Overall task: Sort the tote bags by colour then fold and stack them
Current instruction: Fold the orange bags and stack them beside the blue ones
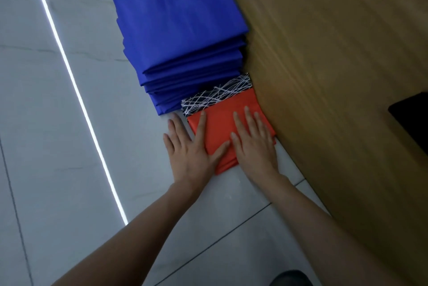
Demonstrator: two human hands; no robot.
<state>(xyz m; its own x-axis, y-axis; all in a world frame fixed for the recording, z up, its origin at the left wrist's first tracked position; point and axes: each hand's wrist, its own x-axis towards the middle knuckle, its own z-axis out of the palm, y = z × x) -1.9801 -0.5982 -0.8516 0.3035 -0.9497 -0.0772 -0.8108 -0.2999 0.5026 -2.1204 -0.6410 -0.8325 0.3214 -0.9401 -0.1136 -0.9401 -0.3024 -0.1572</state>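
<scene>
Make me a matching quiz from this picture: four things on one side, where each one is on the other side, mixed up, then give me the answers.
Things
1. blue stack
2. orange bag
3. patterned bag
4. left hand

Places
A. shows between the orange bag and the blue stack
B. lies flat under the right hand
C. the tallest pile, farthest from the person
D. partly on the floor tile, partly on the orange bag

Pairs: 1-C, 2-B, 3-A, 4-D

Flr (58, 123): blue stack (180, 31), b/w bag (217, 93).
</scene>
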